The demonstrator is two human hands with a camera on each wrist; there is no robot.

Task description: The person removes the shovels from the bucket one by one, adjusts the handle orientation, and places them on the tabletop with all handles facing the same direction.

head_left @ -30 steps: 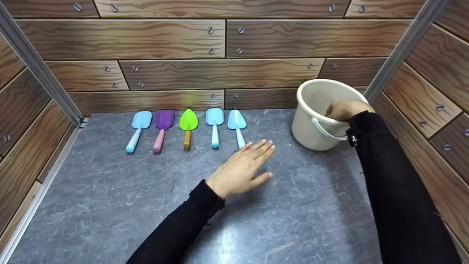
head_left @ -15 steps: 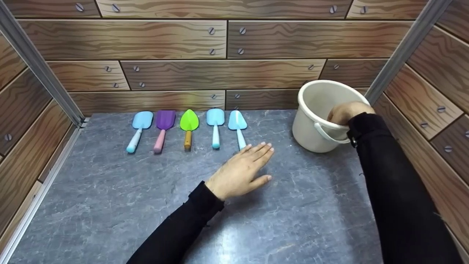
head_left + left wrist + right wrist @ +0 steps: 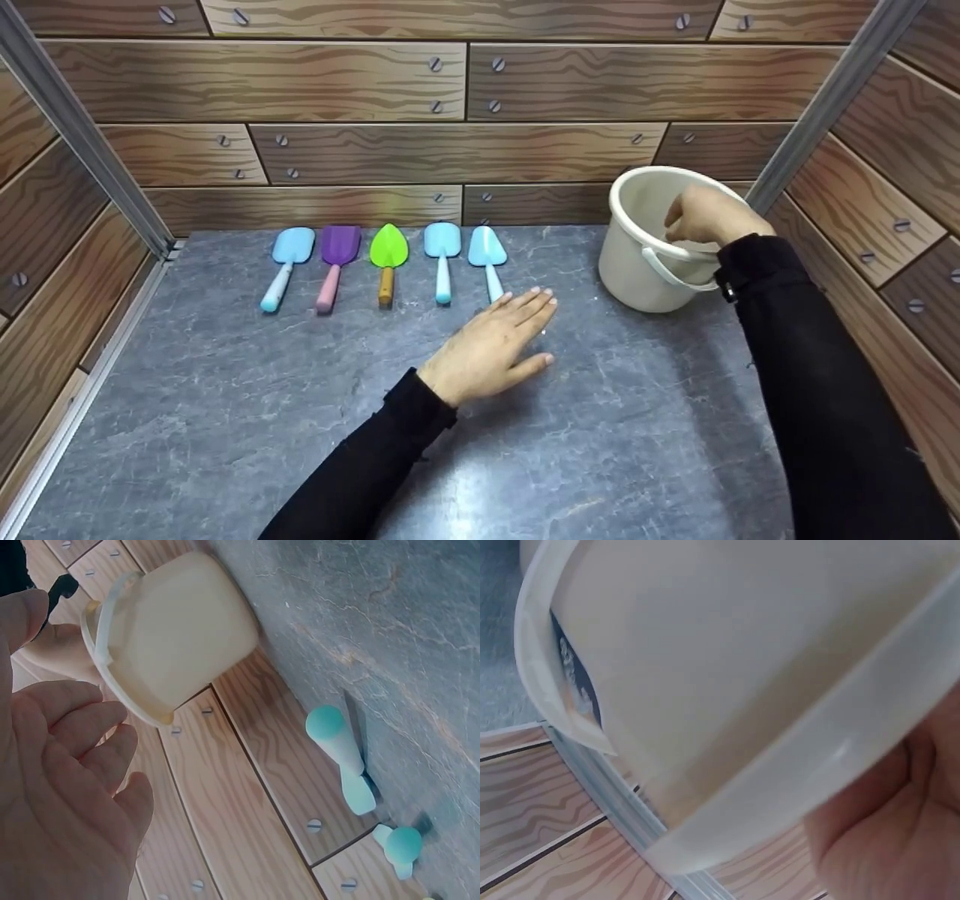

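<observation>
My left hand [image 3: 484, 349] is held over the grey tabletop with its fingers straight and palm down, holding nothing. Its fingertips overlap the handle end of the rightmost light blue trowel [image 3: 487, 247]. A cream bucket [image 3: 637, 262] with a side handle stands upright at the right. Over its mouth is my right hand [image 3: 712, 214], knuckles up and fingers bent down toward the inside. The bucket rim [image 3: 780, 780] covers part of that hand in the right wrist view, and I cannot tell whether its fingers hold anything. The left palm [image 3: 67, 802] shows bare in the left wrist view.
Along the back lie a blue scoop [image 3: 292, 246], a purple scoop [image 3: 340, 244] with pink handle, a green trowel [image 3: 388, 246] with brown handle, and another blue scoop [image 3: 442, 240]. Wood-patterned walls [image 3: 360, 154] enclose the grey tabletop [image 3: 262, 420].
My right hand has risen slightly from inside the bucket, so more of its fingers show. The left hand stays nearly where it was. The trowels and bucket keep their places.
</observation>
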